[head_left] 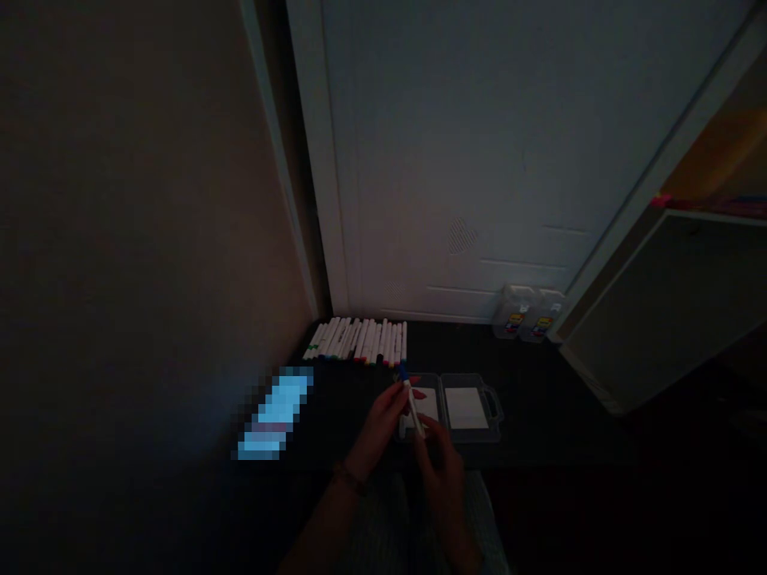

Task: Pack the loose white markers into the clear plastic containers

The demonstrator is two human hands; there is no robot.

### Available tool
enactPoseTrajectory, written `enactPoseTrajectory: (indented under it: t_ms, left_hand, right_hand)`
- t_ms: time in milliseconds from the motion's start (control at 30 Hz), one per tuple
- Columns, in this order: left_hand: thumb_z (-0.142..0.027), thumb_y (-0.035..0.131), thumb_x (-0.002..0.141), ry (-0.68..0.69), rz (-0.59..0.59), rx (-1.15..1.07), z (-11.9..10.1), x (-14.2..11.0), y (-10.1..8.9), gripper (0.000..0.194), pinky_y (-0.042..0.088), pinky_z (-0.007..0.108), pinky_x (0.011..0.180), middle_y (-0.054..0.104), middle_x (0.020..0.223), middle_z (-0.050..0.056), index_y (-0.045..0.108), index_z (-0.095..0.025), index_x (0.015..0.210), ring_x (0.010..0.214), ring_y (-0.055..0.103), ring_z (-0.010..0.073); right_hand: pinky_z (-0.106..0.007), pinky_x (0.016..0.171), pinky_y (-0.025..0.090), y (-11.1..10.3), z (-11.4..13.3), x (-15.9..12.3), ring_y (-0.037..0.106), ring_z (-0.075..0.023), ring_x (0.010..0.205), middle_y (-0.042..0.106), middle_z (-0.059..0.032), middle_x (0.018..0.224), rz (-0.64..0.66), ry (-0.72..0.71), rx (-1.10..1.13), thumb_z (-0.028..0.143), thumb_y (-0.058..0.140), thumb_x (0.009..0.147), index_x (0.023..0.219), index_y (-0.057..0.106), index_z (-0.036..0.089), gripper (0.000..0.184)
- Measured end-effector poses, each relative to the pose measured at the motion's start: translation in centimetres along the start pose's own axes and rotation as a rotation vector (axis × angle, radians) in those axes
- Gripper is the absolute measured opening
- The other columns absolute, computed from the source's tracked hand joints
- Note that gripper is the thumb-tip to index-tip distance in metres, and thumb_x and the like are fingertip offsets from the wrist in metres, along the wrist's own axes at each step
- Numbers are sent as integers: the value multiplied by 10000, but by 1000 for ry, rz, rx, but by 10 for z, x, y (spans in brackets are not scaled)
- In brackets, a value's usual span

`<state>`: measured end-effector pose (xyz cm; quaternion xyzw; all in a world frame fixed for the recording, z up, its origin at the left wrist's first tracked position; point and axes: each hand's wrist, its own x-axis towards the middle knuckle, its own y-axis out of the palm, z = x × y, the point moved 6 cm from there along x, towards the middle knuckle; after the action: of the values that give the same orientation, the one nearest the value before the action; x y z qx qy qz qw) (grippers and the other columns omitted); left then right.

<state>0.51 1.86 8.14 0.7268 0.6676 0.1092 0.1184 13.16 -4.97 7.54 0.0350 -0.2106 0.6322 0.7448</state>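
Observation:
A white marker (413, 407) with a blue cap slants between my two hands. Near its blue end, the fingers of my left hand (388, 403) are closed round it. My right hand (440, 459) grips the lower white end with its fingertips. Under the hands lies an open clear plastic case (494, 435), with a white card or insert (466, 408) in its right half. The left half, which also holds something white, is partly hidden by my hands. Just beyond, a row of white markers (359, 339) with coloured ends lies side by side.
Everything rests on a dark table (557, 415). Two clear plastic cases (515, 311) with colourful labels stand at the back right against a white panel (479, 160). A blurred-out bright blue object (276, 415) lies at the left edge. A wall rises on the left.

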Motion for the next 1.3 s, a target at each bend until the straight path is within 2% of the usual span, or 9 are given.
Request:
enactPoseTrajectory:
  t_ms: [100,200,300,367,467,600,800,1100,1300]
  left_hand:
    - [-498,610,824,2,9,-19,0,-1,0,574,503,281,761,693,1063,119,559,-145,1274,883,653,200]
    - [-511,597,828,-3,28,-24,-1,-1,1,629,509,289,759,695,1083,121,487,-164,1340,891,659,207]
    - [-505,573,845,-1,46,20,-2,3,-1,646,512,305,777,676,1146,129,430,-175,1381,933,655,219]
    - [-466,542,872,77,26,154,-5,6,-6,576,497,336,860,628,1237,125,451,-180,1364,1043,620,232]
    - [-371,482,916,311,-98,492,-15,4,-17,450,382,377,1036,520,1365,93,483,-211,1336,1239,489,223]
    - [-274,428,942,496,-160,886,-15,-13,-16,395,290,415,1094,489,1377,65,474,-258,1334,1278,423,210]
    - [-249,464,914,441,-201,1228,2,-29,-11,398,313,501,997,495,1376,62,497,-298,1308,1211,438,279]
    - [-182,390,933,482,-169,1264,11,-27,-11,428,301,486,1018,498,1386,65,482,-277,1340,1236,415,270]
    - [-140,388,924,490,-148,1421,14,-27,-8,462,325,467,1052,459,1422,65,435,-242,1372,1288,388,245]
  right_hand:
    - [-369,920,503,2,4,-1,610,-220,1058,656,-65,1137,40,-159,-105,308,537,904,1179,625,258,293]
    - [-373,910,519,2,4,-1,606,-215,1055,649,-72,1127,51,-266,-173,284,519,914,1212,616,274,313]
    - [-357,897,536,1,2,-1,614,-202,1044,645,-64,1137,38,-291,-215,278,498,930,1254,587,292,336]
    - [-355,908,535,-2,-1,1,613,-198,1052,645,-57,1145,21,-288,-235,277,487,939,1250,590,294,329]
    - [-362,911,533,-7,-7,7,611,-200,1055,651,-59,1142,-20,-277,-264,276,467,950,1246,595,285,323]
    - [-360,898,536,-8,-15,15,613,-199,1026,652,-67,1120,-2,-286,-291,294,437,964,1265,580,290,332]
    - [-374,832,537,1,-29,14,611,-204,911,631,-85,996,21,-250,-373,327,429,968,1257,587,272,334]
    - [-384,791,502,17,-22,8,585,-216,876,649,-77,954,86,-356,-532,306,471,954,1254,584,256,325]
    - [-366,807,436,17,-15,10,584,-200,858,670,-46,929,98,-364,-684,272,552,921,1204,619,264,291]
